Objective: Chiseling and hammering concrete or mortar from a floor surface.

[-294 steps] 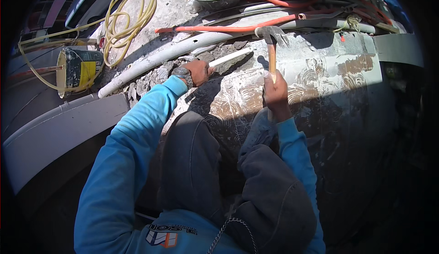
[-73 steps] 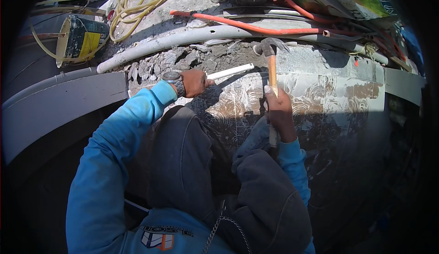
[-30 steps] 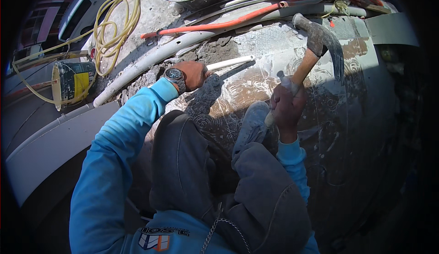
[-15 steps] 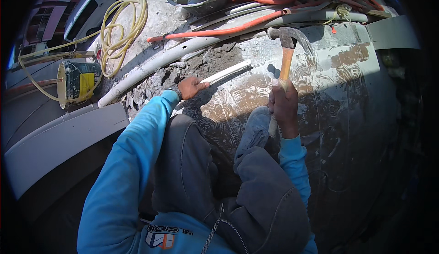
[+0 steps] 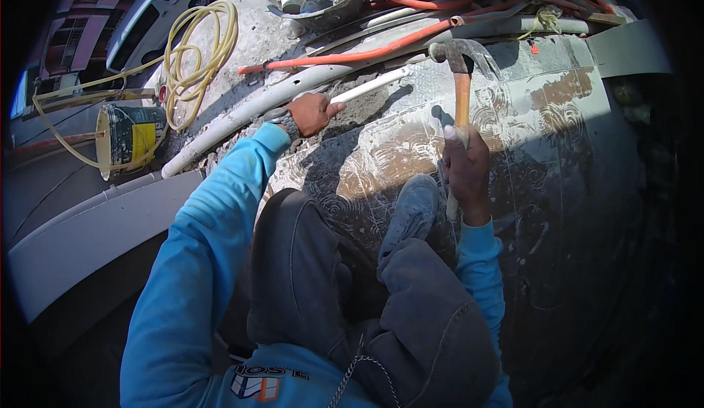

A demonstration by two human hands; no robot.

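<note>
My left hand (image 5: 311,114) is closed around the near end of a slim white rod (image 5: 372,85), with the thumb along it. The rod points up and to the right, over grey broken mortar rubble (image 5: 359,111). Whether it is a pipe or a solid bar I cannot tell. In my right hand (image 5: 468,166) is a claw hammer (image 5: 462,89), gripped by its wooden handle. The hammer's dark metal head is at the top, to the right of the rod's far end and apart from it. Below lies a floor (image 5: 396,147) with swirled white mortar marks.
A long grey-white pipe (image 5: 242,118) curves behind the rubble, beside orange hoses (image 5: 352,56). At the back stands a mortar bucket (image 5: 334,17). A coiled yellow hose (image 5: 209,23) and a tipped dark bucket (image 5: 121,140) are at left. My shoe (image 5: 412,210) rests on the floor.
My left hand has moved up and slightly right with the white rod, closer to the long pipe. The right hand has shifted slightly right and down along the hammer's handle.
</note>
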